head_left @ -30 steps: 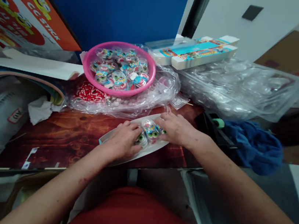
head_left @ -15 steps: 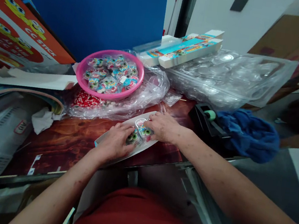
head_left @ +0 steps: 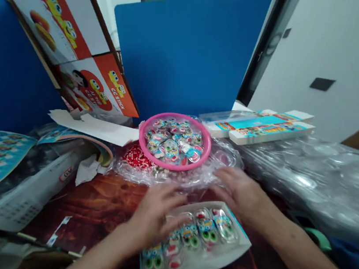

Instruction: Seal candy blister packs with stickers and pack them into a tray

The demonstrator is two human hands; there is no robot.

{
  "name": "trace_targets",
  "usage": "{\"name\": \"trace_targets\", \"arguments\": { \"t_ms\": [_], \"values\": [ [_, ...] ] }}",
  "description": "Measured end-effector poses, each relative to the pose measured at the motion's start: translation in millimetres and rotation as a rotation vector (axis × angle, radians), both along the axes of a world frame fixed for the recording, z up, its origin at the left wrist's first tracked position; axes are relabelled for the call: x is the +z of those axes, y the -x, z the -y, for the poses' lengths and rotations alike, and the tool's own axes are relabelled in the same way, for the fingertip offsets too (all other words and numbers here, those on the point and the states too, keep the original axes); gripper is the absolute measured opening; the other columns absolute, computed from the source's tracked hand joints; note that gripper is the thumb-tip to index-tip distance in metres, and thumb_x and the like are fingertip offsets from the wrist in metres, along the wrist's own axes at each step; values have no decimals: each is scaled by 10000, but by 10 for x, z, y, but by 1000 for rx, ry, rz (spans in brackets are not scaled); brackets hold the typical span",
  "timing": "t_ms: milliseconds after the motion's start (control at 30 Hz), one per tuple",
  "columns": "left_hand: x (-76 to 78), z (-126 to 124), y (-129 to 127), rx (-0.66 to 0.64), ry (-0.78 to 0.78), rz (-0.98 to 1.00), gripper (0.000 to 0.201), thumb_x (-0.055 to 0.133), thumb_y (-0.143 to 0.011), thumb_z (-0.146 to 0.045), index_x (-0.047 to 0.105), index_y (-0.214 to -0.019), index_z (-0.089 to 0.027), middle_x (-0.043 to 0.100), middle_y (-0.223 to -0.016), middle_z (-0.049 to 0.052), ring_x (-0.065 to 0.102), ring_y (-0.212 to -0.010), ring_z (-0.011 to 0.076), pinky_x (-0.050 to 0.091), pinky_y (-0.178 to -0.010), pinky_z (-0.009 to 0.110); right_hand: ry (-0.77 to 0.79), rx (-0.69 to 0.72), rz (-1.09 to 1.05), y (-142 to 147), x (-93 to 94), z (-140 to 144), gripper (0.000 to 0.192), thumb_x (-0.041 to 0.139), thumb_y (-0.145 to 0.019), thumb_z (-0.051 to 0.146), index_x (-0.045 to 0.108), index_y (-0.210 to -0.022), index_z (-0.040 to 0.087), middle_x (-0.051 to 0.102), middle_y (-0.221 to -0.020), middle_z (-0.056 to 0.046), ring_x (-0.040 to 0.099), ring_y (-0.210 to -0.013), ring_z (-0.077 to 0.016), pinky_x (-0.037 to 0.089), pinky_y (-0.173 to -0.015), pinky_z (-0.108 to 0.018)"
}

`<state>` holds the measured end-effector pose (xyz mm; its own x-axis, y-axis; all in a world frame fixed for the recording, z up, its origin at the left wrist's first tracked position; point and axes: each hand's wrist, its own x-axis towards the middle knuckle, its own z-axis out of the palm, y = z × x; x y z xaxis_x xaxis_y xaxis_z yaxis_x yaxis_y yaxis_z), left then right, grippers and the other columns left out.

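Observation:
On the table in front of me lies a shallow white box [head_left: 204, 265] holding a row of several clear blister packs [head_left: 208, 234] with cartoon faces and round green eyes. My left hand [head_left: 156, 213] hovers over the box's left end, fingers spread and blurred, hiding part of the packs. Off the box's far right corner, my right hand [head_left: 239, 194] reaches forward with fingers apart and nothing visible in them. Beyond both hands, a pink bowl [head_left: 207, 149] heaped with similar packs rests on clear plastic bags.
Flat printed boxes [head_left: 271, 134] lie behind a pile of clear plastic trays [head_left: 321, 172] at right. A tape dispenser [head_left: 316, 238] is by my right forearm. Left are a white basket [head_left: 33, 196], crumpled paper [head_left: 87, 170] and printed cartons [head_left: 86, 81]. A blue panel [head_left: 190, 56] stands behind.
Both hands have lifted off the packs; the left is now above the box and the right is beyond it. More packs show in the box. The camera view has shifted up and left.

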<state>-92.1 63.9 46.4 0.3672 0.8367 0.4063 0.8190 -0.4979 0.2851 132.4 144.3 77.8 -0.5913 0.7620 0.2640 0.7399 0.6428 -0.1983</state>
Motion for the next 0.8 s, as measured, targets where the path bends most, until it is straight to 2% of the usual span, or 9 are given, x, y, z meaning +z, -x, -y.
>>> {"name": "trace_targets", "arguments": {
  "t_ms": [67, 167, 267, 367, 467, 567, 633, 700, 800],
  "values": [
    [284, -375, 214, 286, -72, 94, 287, 386, -869, -346, 579, -1026, -203, 625, -1023, 98, 555, -968, 216, 431, -847, 398, 52, -155, -31, 366, 208, -206, 255, 441, -851, 295, 613, -996, 177, 633, -945, -98, 570, -926, -222, 419, -827, -357],
    [601, -979, 446, 574, 164, -134, 392, 479, -804, -332, 502, -1153, -154, 617, -1027, 148, 563, -979, 286, 434, -818, 433, 172, -283, -9, 1006, 286, -466, 314, 525, -788, 381, 610, -991, 158, 654, -885, -124, 603, -860, -263, 449, -755, -386],
    [659, -1410, 506, 588, 268, -174, 483, 630, -672, -310, 534, -1104, -116, 634, -944, 176, 582, -918, 334, 444, -770, 455, 239, -360, -34, 1432, 155, -650, 422, 650, -676, 329, 582, -1049, 145, 648, -937, -148, 602, -879, -306, 461, -730, -424],
    [613, -1571, 505, 569, 298, -143, 512, 665, -612, -278, 546, -1080, -107, 634, -926, 167, 577, -909, 329, 446, -763, 445, 291, -400, -105, 1446, 79, -766, 400, 636, -679, 214, 568, -1068, 151, 651, -920, -116, 610, -842, -262, 481, -688, -365],
    [632, -1390, 559, 494, 197, -40, 510, 580, -681, -285, 487, -1158, -131, 621, -971, 115, 547, -966, 276, 411, -842, 424, 367, -438, -191, 1129, 137, -710, 335, 536, -782, 238, 537, -1103, 142, 646, -823, -74, 602, -687, -167, 478, -560, -261],
    [678, -876, 625, 143, 0, 86, 525, 560, -685, -232, 459, -1196, -172, 580, -1083, 67, 514, -1011, 224, 378, -890, 377, 542, -275, -479, 724, 176, -399, 311, 500, -807, 285, 543, -1090, 163, 627, -792, -44, 549, -558, -106, 441, -465, -214],
    [661, -440, 606, -206, 86, -5, 551, 556, -705, -215, 424, -1240, -227, 532, -1195, 43, 482, -1064, 211, 357, -913, 364, 733, -92, -679, 529, 134, -85, 308, 606, -716, 285, 596, -1005, 179, 631, -793, -32, 555, -584, -110, 452, -486, -218],
    [567, -36, 527, -433, 215, -180, 536, 548, -728, -200, 420, -1246, -253, 537, -1207, 40, 460, -1086, 222, 331, -926, 385, 896, -74, -767, 443, 34, 243, 348, 666, -640, 287, 615, -967, 182, 639, -788, -31, 561, -601, -123, 451, -480, -227],
    [301, 346, 400, -507, 328, -355, 462, 494, -769, -168, 449, -1222, -247, 599, -1127, 50, 470, -1068, 239, 325, -908, 411, 1013, -243, -843, 499, -183, 615, 434, 678, -604, 269, 584, -1016, 174, 638, -763, -25, 545, -563, -112, 425, -443, -218]
  ]
}}
